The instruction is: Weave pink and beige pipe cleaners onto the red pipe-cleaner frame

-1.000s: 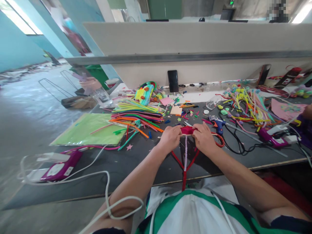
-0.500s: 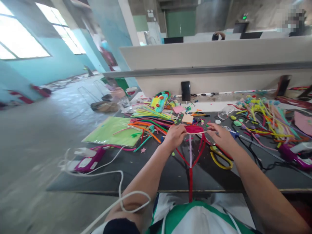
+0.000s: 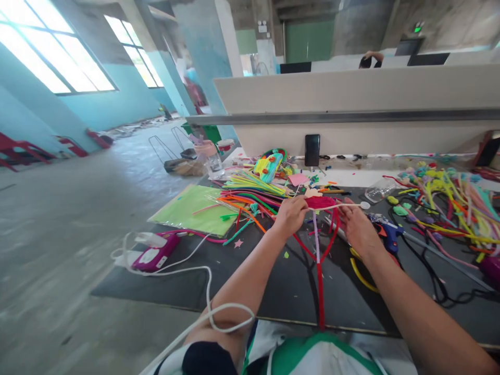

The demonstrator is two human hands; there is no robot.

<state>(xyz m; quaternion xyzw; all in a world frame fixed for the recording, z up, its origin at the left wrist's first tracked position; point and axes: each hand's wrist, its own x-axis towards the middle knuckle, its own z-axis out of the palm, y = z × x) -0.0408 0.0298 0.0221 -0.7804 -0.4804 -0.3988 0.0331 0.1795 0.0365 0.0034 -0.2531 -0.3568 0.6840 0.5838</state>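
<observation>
Both hands are at a pipe-cleaner craft piece with a dark red head (image 3: 322, 202), a lilac stem (image 3: 316, 237) and a long red lower stem (image 3: 321, 297) that hangs toward my lap. My left hand (image 3: 292, 214) pinches the head's left edge. A pale pink pipe cleaner (image 3: 328, 207) runs along the head's near rim. My right hand (image 3: 357, 226) is closed on this strand at the right, and its free end sticks out past the fingers. Red pipe cleaners (image 3: 332, 244) slant from the head down to the stem. The fingertips are partly hidden.
Bundled pipe cleaners (image 3: 250, 190) and a green sheet in a clear bag (image 3: 191, 211) lie left. A blue glue gun (image 3: 390, 234), yellow-handled scissors (image 3: 361, 273) and a pipe-cleaner heap (image 3: 449, 200) are right. A phone (image 3: 312, 150) leans on the divider; a white cable (image 3: 209, 291) crosses my left arm.
The view has swung left, so things appear farther right. My right hand has closed in on the head's right side and now grips the pale pipe cleaner; my left hand keeps its pinch.
</observation>
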